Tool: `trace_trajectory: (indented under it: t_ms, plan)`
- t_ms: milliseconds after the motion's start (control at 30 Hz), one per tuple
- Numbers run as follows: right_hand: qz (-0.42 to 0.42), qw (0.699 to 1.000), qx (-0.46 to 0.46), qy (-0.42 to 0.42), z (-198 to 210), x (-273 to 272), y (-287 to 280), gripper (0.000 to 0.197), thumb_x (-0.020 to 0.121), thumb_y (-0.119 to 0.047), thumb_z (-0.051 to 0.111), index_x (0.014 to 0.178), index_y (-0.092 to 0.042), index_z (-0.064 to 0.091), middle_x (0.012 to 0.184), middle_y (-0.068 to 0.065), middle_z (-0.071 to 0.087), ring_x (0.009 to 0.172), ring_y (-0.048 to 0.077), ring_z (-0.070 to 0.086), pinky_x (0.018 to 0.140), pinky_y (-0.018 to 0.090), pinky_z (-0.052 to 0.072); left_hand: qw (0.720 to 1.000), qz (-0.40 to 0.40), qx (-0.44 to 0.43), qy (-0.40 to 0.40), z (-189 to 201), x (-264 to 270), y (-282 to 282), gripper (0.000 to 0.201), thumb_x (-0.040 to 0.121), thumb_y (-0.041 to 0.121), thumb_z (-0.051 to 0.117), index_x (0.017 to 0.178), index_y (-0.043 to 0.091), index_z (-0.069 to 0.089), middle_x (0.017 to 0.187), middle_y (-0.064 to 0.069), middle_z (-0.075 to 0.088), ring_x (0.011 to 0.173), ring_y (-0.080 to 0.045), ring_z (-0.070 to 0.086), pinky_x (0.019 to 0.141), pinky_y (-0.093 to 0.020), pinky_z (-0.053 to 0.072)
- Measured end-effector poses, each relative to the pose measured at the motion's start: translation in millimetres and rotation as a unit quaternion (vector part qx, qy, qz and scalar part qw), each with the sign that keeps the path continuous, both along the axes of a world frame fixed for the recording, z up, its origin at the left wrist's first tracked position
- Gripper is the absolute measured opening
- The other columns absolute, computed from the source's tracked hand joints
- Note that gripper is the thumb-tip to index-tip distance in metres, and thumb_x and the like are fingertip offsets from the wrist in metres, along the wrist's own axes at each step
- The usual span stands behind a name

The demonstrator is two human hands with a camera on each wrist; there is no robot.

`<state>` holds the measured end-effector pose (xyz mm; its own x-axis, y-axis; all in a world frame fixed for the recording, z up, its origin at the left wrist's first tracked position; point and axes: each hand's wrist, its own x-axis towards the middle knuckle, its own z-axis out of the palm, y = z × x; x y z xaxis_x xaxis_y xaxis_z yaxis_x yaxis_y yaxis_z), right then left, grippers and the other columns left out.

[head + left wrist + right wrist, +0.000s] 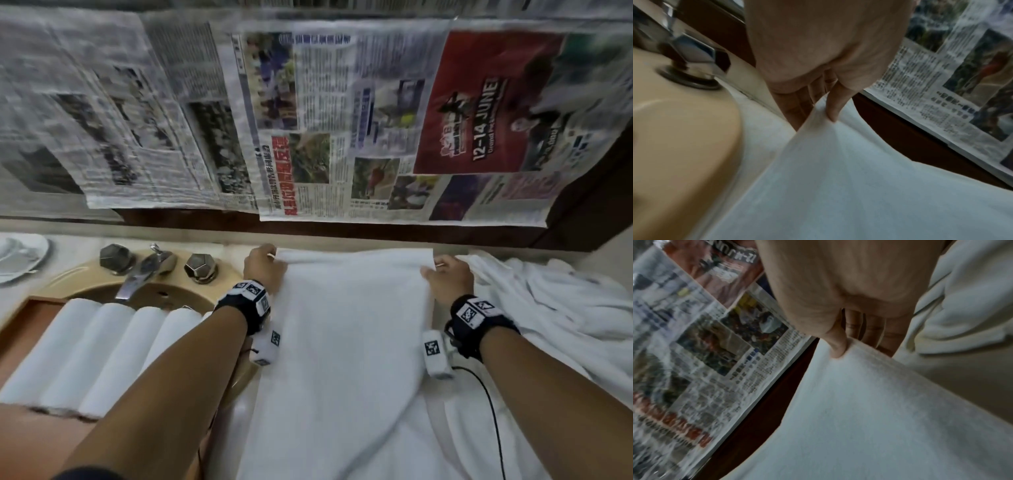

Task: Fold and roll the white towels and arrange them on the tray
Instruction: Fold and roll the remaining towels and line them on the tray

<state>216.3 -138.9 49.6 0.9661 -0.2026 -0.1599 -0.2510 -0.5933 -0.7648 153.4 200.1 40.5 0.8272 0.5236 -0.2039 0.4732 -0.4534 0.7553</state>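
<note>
On the counter (239,404) beside the sink, the white towel (349,325) lies spread; left hand (262,267) and right hand (445,277) pinch its far corners, thumb against fingers (833,104). Uneven tension risks a crooked fold.

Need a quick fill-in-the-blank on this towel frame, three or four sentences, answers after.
1. Each hand pinches a far ____ of the flat towel.
2. The tray holds ____ rolled towels.
3. The unfolded pile lies beside the ____ hand.
4. The faucet stands beyond the tray, near the ____ hand.

Missing words: corner; four; right; left
</note>
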Motion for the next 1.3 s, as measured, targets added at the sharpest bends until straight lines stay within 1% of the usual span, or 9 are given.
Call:
trace_trajectory:
  t_ms: [100, 233, 367, 500, 633, 733, 833, 1000, 1300]
  plan:
    - [-0.019, 0.999, -0.034, 0.006, -14, 20, 0, 0.005, 0.085, -0.015, 0.069, 0.089, -0.014, 0.066, 0.092, 0.009, 0.069, 0.096, 0.034, 0.065, 0.082, 0.035, 0.049, 0.999, -0.002, 0.044, 0.001, -10, 23, -1, 0.014, 0.089, 0.011, 0.062, 0.102, 0.017, 0.062, 0.095, -0.007, 0.067, 0.095, -0.031, 0.063, 0.075, -0.03, 0.046]
    - [0.029, 0.985, -0.17, -0.006, -34, 15, 12, 0.043, 0.092, -0.012, 0.059, 0.134, -0.013, 0.051, 0.142, 0.014, 0.048, 0.13, 0.036, 0.044, 0.104, 0.043, 0.039, 0.969, -0.157, 0.184, 0.048, -31, 22, -29, 0.062, 0.095, 0.022, 0.06, 0.151, 0.019, 0.036, 0.155, -0.013, 0.037, 0.139, -0.034, 0.038, 0.106, -0.046, 0.043]
    - [0.359, 0.88, -0.302, 0.074, -64, -27, 42, 0.067, 0.101, -0.051, 0.043, 0.159, -0.028, 0.017, 0.168, 0.006, 0.002, 0.153, 0.028, 0.004, 0.123, 0.046, 0.011, 0.861, -0.392, 0.283, 0.156, -65, -2, -70, 0.075, 0.1, 0.056, 0.039, 0.161, 0.034, 0.0, 0.168, -0.007, -0.011, 0.155, -0.033, -0.004, 0.122, -0.057, 0.012]
    - [0.45, 0.814, -0.34, 0.137, -91, -42, 31, 0.08, 0.096, -0.072, 0.023, 0.154, -0.038, -0.021, 0.157, 0.0, -0.038, 0.149, 0.022, -0.029, 0.121, 0.05, -0.012, 0.852, -0.367, 0.301, 0.219, -87, -2, -62, 0.077, 0.093, 0.077, 0.016, 0.155, 0.045, -0.017, 0.163, 0.0, -0.031, 0.151, -0.033, -0.023, 0.12, -0.062, -0.006]
    - [0.347, 0.844, -0.378, 0.158, -79, -33, 10, 0.074, 0.101, -0.061, 0.022, 0.158, -0.03, -0.013, 0.163, 0.005, -0.026, 0.152, 0.027, -0.019, 0.123, 0.049, -0.008, 0.861, -0.349, 0.281, 0.24, -71, 2, -52, 0.074, 0.1, 0.064, 0.025, 0.159, 0.035, -0.009, 0.166, -0.007, -0.023, 0.152, -0.037, -0.017, 0.121, -0.061, 0.0]
    - [0.303, 0.876, -0.36, 0.106, -63, -60, 0, 0.06, 0.102, -0.04, 0.04, 0.155, -0.018, 0.023, 0.165, 0.012, 0.012, 0.151, 0.029, 0.013, 0.122, 0.043, 0.012, 0.894, -0.325, 0.234, 0.201, -53, -25, -57, 0.068, 0.103, 0.051, 0.035, 0.161, 0.026, 0.008, 0.168, -0.014, -0.006, 0.154, -0.036, -0.003, 0.122, -0.056, 0.011]
    - [0.273, 0.916, -0.294, 0.017, -52, -117, -10, 0.029, 0.094, -0.026, 0.055, 0.123, -0.022, 0.058, 0.126, 0.004, 0.055, 0.117, 0.028, 0.049, 0.096, 0.04, 0.036, 0.943, -0.276, 0.158, 0.099, -41, -80, -67, 0.054, 0.103, 0.04, 0.047, 0.153, 0.022, 0.037, 0.161, -0.011, 0.029, 0.147, -0.03, 0.028, 0.116, -0.049, 0.031]
    - [0.278, 0.942, -0.187, 0.032, -49, -219, -29, 0.011, 0.095, -0.022, 0.058, 0.085, -0.022, 0.052, 0.085, -0.007, 0.051, 0.075, 0.017, 0.055, 0.068, 0.037, 0.049, 0.959, -0.225, 0.173, 0.024, -34, -181, -77, 0.034, 0.096, 0.028, 0.061, 0.129, 0.02, 0.062, 0.131, -0.006, 0.057, 0.119, -0.024, 0.054, 0.102, -0.038, 0.045]
    - [0.247, 0.926, -0.249, 0.14, -49, -284, -52, 0.044, 0.097, -0.037, 0.054, 0.13, -0.013, 0.036, 0.124, 0.011, 0.044, 0.097, 0.033, 0.06, 0.08, 0.039, 0.05, 0.921, -0.138, 0.258, 0.256, -46, -275, -89, 0.054, 0.093, 0.031, 0.055, 0.138, 0.009, 0.035, 0.134, -0.018, 0.043, 0.121, -0.037, 0.049, 0.086, -0.041, 0.048]
